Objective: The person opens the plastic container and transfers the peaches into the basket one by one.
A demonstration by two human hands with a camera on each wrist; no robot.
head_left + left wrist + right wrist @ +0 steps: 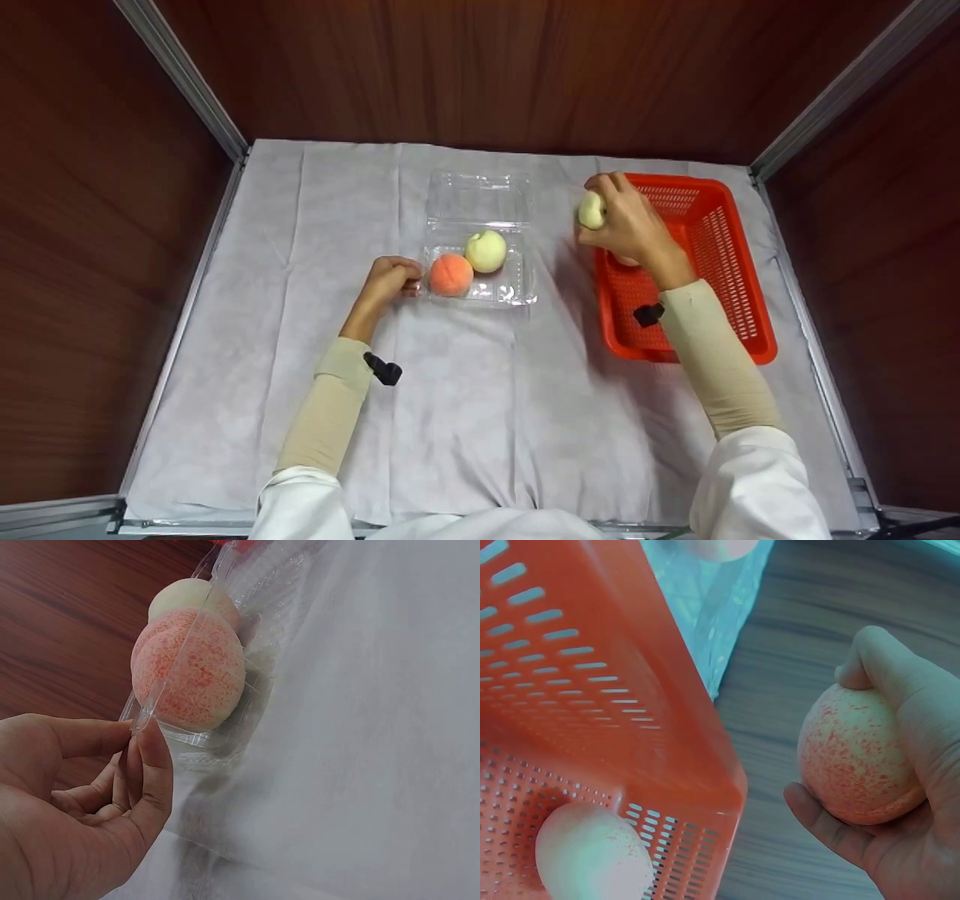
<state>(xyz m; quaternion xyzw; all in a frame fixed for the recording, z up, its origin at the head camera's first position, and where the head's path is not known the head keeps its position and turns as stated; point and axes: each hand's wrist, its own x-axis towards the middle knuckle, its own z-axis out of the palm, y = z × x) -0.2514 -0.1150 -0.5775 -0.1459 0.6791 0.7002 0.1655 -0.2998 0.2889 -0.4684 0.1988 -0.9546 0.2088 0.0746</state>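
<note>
My left hand (390, 281) pinches the left rim of a clear plastic clamshell box (517, 289), thumb against fingertips, as the left wrist view shows. Inside the box lie two peaches side by side: a pink-orange one (451, 274) near the left hand and a pale yellow one (486, 251) behind it. The box's lid (480, 196) is folded back. Over the left edge of a red basket (688, 356), my right hand (634, 229) grips another peach (859, 754), pale with pink speckles. One more peach (592, 851) sits in the basket, largely covered by the hand in the head view.
A wrinkled pale cloth (450, 420) covers the table. Brown wood-grain panels (480, 75) with metal edging stand at the back and both sides. The basket's slotted walls rise to the right of the box, with a strip of cloth between them.
</note>
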